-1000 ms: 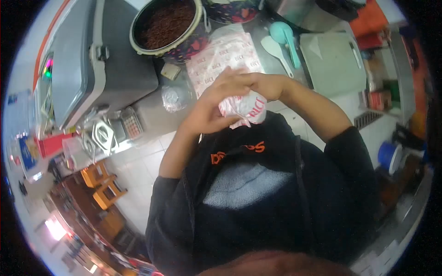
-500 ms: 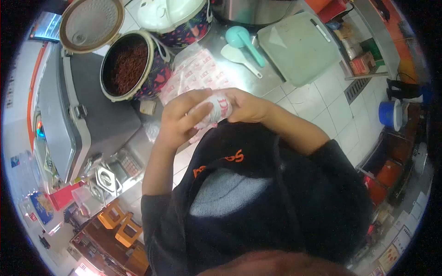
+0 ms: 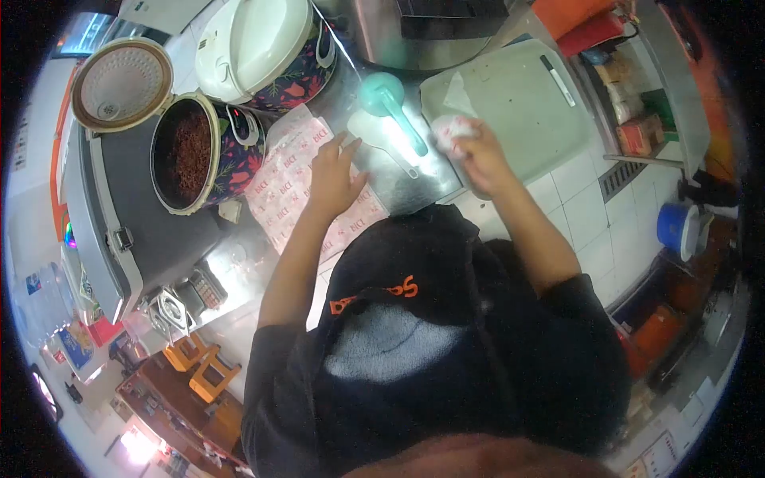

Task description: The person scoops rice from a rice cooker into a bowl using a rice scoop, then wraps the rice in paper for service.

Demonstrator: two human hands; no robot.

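Note:
My right hand [image 3: 484, 159] grips a small bundle wrapped in white paper with red print [image 3: 453, 131], held at the left edge of a pale green tray [image 3: 518, 103]. Sheets of the same red-printed wrapping paper [image 3: 279, 183] lie on the metal counter. Over the upper right part of these sheets is my left hand [image 3: 335, 177], fingers spread and holding nothing. Between the hands lie a white rice paddle [image 3: 378, 135] and a mint-green scoop [image 3: 382, 95]. What is inside the bundle cannot be seen.
An uncovered rice cooker [image 3: 209, 151] with reddish-brown rice [image 3: 190, 155] stands left of the paper, its lid [image 3: 123, 84] swung back. Behind it is a closed flowered cooker [image 3: 295, 72]. A grey cooler box [image 3: 151, 231] is at left. A marker [image 3: 558, 80] lies on the tray.
Both hands held the wrapped bundle together near my chest. Now my right hand has carried it right to the tray, while my left hand has let go and moved over the paper.

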